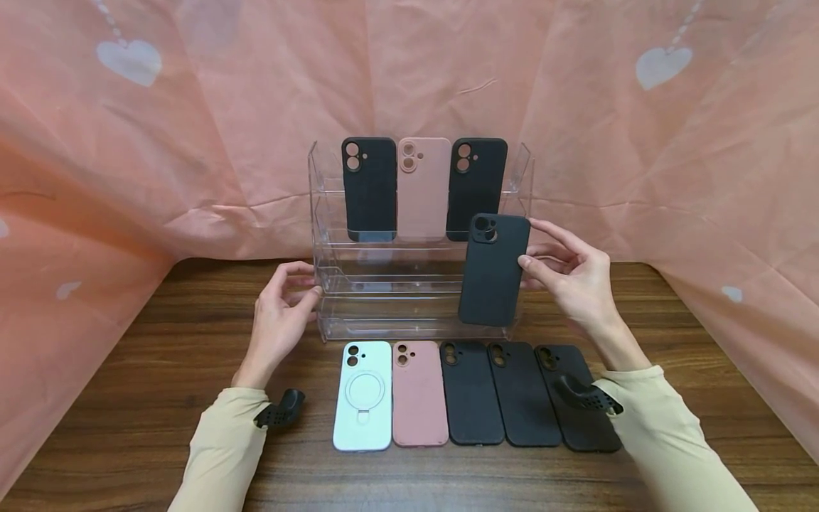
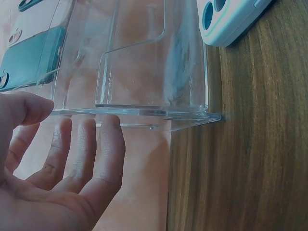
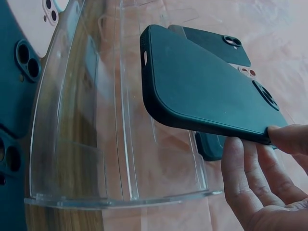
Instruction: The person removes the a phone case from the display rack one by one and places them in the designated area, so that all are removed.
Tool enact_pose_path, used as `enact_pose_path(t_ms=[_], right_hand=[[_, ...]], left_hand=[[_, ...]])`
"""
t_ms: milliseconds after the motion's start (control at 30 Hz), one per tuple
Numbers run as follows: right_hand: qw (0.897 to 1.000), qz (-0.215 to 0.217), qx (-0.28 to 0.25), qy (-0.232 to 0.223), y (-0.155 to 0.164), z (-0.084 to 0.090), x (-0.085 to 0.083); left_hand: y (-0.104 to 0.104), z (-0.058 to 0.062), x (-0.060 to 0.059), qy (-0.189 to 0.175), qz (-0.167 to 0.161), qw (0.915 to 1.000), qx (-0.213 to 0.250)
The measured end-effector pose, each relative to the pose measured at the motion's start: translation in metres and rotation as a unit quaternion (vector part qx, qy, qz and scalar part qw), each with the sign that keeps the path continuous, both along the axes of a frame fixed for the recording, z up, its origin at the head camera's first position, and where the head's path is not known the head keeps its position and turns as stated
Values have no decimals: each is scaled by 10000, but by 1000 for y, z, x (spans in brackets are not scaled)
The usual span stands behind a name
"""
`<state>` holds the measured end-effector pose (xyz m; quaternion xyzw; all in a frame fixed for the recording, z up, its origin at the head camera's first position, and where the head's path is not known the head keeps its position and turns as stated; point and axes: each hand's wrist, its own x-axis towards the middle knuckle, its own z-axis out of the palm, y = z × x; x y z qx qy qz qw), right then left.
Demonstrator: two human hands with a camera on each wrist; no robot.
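Note:
A clear acrylic tiered stand (image 1: 333, 284) (image 2: 144, 72) (image 3: 82, 144) sits on the wooden table. Its top tier holds a black case (image 1: 369, 188), a pink case (image 1: 424, 188) and another black case (image 1: 470, 178). My right hand (image 1: 569, 274) (image 3: 260, 178) pinches a black phone case (image 1: 494, 270) (image 3: 202, 86) by its edge, upright in front of the stand's right side. At the stand's left wall, my left hand (image 1: 284, 313) (image 2: 72, 159) touches the wall with its fingertips (image 2: 108, 125), fingers relaxed. In front lie a white case (image 1: 362, 395), a pink case (image 1: 419, 393) and three black cases (image 1: 521, 395).
A pink cloth backdrop (image 1: 160, 142) surrounds the table on three sides. Bare wood tabletop (image 1: 160, 412) lies left and right of the row of cases. The white case (image 2: 231, 21) shows in the left wrist view too.

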<state>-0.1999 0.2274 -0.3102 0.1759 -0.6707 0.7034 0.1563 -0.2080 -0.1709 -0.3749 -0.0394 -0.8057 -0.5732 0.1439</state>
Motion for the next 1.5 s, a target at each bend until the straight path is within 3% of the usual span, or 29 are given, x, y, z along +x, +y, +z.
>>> enact_pose_path(t_ms=[667,1267,1500], right_hand=[[10000,30,-42,-68,34,-4,20],[9990,-175,-191,-376,65,-12,35],[9986,-64,-208,-486,78,-17,38]], left_hand=[[2,2,1,-83,-38,9999,73],[1,3,1,-70,-55,9999,84],[2,5,1,-107,-79,9998,115]])
